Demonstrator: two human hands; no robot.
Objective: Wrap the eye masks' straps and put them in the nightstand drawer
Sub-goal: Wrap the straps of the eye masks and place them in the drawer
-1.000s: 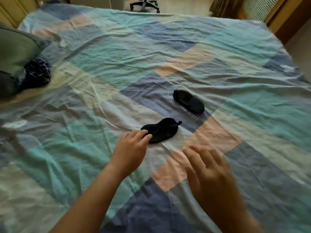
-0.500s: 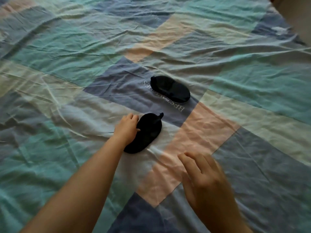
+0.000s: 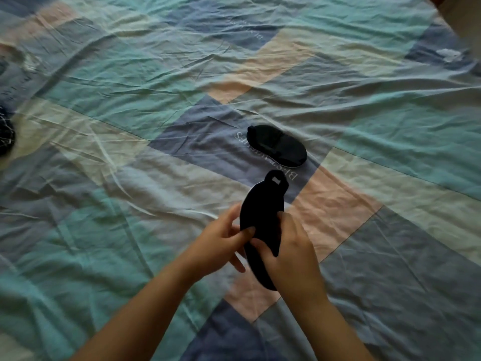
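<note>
Both hands hold a black eye mask [image 3: 263, 212] lifted off the bed, its long axis pointing away from me, a small white tag near its far end. My left hand [image 3: 221, 242] pinches its left edge with thumb and fingers. My right hand [image 3: 289, 246] grips its right and lower part, hiding the near end. A second black eye mask [image 3: 277, 145] lies flat on the bedsheet just beyond, its strap across its top. No nightstand or drawer is in view.
A wrinkled patchwork bedsheet [image 3: 130, 165] in teal, blue, cream and peach fills the view. A dark patterned cloth item [image 3: 5, 136] shows at the left edge. The bed's far right corner [image 3: 447, 35] meets the floor.
My left hand has lifted the near eye mask off the sheet and my right hand has come in and gripped it too. The far mask has not moved.
</note>
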